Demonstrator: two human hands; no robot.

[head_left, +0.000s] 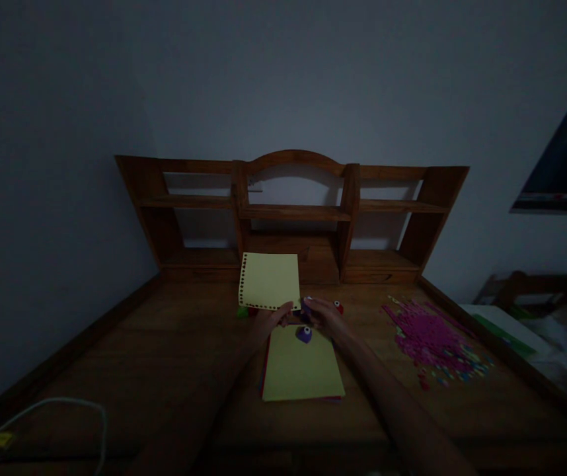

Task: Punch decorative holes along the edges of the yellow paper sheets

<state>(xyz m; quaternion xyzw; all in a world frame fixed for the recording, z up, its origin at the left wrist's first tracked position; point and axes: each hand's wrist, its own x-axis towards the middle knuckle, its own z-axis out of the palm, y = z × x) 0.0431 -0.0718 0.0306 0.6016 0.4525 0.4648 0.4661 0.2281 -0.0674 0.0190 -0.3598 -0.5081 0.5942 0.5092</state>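
Observation:
My left hand (274, 318) is closed on the lower right corner of a yellow sheet of paper (269, 280), held tilted up. Punched holes run along the sheet's left and bottom edges. Beside it, my right hand (324, 313) is closed around a small dark purple object (305, 308) at the sheet's corner; its kind is hard to make out in the dim light. Below both hands lies a stack of coloured paper (303, 370), yellow on top. On the stack rests a small purple piece (304, 335) with a white round spot.
A red piece with a white spot (338, 307) lies past my right hand, and a green piece (242, 311) left of the sheet. Pink strips and coloured bits (429, 337) are heaped at right. A wooden shelf (293, 213) backs the desk; a pale cable (73, 400) is front left.

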